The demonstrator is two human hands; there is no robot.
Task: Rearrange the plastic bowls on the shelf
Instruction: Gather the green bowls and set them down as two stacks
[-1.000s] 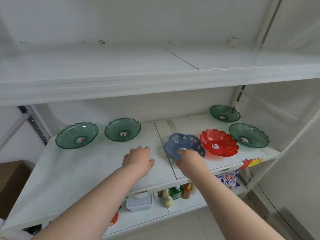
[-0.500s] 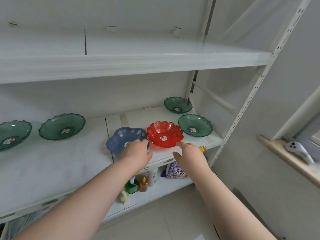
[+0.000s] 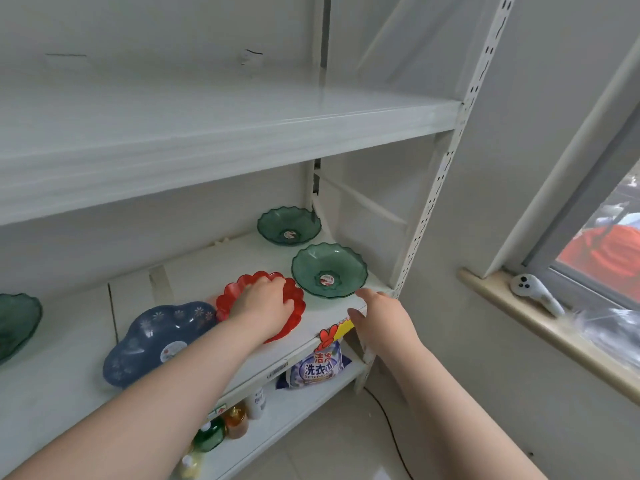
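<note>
A red scalloped bowl (image 3: pixel 227 301) sits near the front of the white middle shelf (image 3: pixel 65 372). My left hand (image 3: pixel 265 303) lies over it, fingers curled down at its far rim. A blue flower-patterned bowl (image 3: pixel 156 337) rests just left of the red one, partly under my left forearm. Two green bowls stand at the right end, one in front (image 3: pixel 329 268) and one at the back (image 3: pixel 289 225). My right hand (image 3: pixel 377 315) hovers at the shelf's front right corner, fingers apart, index tip close to the front green bowl's rim. Another green bowl (image 3: pixel 15 323) is cut off at the left edge.
An upper shelf board (image 3: pixel 207 133) overhangs the bowls. A perforated metal upright (image 3: pixel 446 161) bounds the right end. Below are a detergent bag (image 3: pixel 320 363) and bottles (image 3: pixel 221 427). At the right, a window sill (image 3: pixel 554 336) holds a white gadget (image 3: pixel 533 292).
My view has swung right and closer. My left hand has moved from the blue bowl onto the red bowl. My right hand has shifted right toward the front green bowl.
</note>
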